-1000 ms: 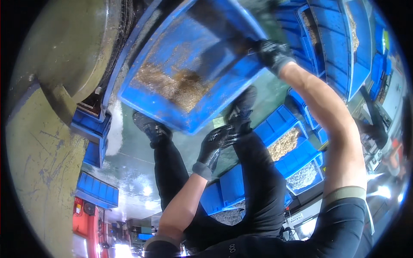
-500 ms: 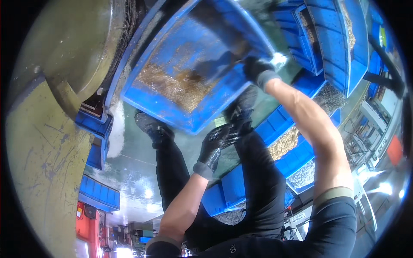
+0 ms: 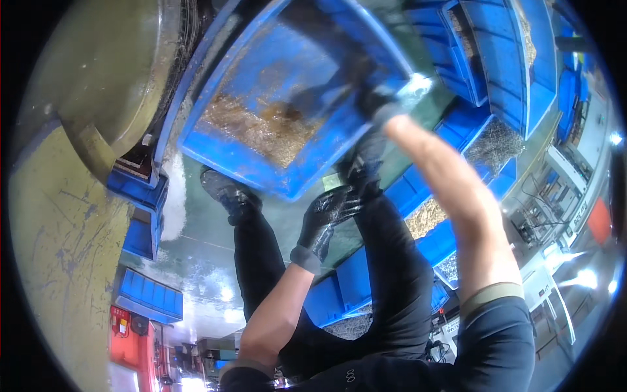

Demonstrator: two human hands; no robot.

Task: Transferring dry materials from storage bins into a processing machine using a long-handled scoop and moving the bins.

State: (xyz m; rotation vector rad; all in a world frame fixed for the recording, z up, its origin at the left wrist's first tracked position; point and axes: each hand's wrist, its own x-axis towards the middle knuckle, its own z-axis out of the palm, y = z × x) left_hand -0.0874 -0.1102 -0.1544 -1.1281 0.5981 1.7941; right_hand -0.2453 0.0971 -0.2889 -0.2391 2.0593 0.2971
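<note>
A large blue plastic bin (image 3: 287, 183) stands tilted ahead of me, with wet golden shavings or granules (image 3: 261, 130) spread over its lower inside. My right hand (image 3: 373, 101), in a black glove with a grey cuff, is at the bin's right side and smeared by motion. It looks closed, and a dark blurred shape reaches from it into the bin; its kind cannot be made out. My left hand (image 3: 328, 212), in a wet-looking black glove, rests by my right knee with its fingers stretched out and nothing in it.
Blue bins holding metal shavings (image 3: 493, 147) and golden material (image 3: 428, 219) line the right side. More blue bins (image 3: 509, 59) stand at the far right. A scuffed yellowish machine housing (image 3: 65, 248) fills the left. Smaller blue boxes (image 3: 150, 297) sit beside it on the wet green floor (image 3: 209, 242).
My right hand and forearm have shifted left and slightly up along the bin. The left hand stays by the knee. The whole view has moved slightly.
</note>
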